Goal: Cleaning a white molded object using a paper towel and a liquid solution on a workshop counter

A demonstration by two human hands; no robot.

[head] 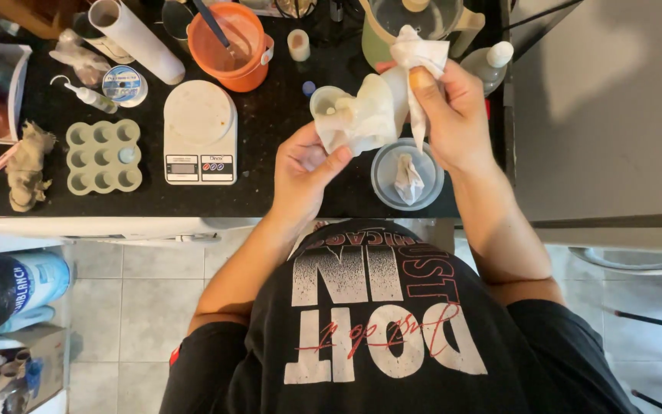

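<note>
My left hand (304, 170) grips a cream-coloured rubbery mould (362, 115) from below, above the dark counter. My right hand (453, 107) presses a white paper wipe (417, 55) against the top of that mould. Directly under both hands stands a clear plastic cup (408, 175) with a crumpled white wipe inside it. A small round opening of the mould faces up at its left end.
On the black counter (270, 192) lie a white kitchen scale (200, 132), a beige silicone mould tray (104, 156), an orange cup with a stirrer (230, 46), a white roll (136, 38), a small animal figure (26, 165) and a white squeeze bottle (490, 63). Tiled floor lies below.
</note>
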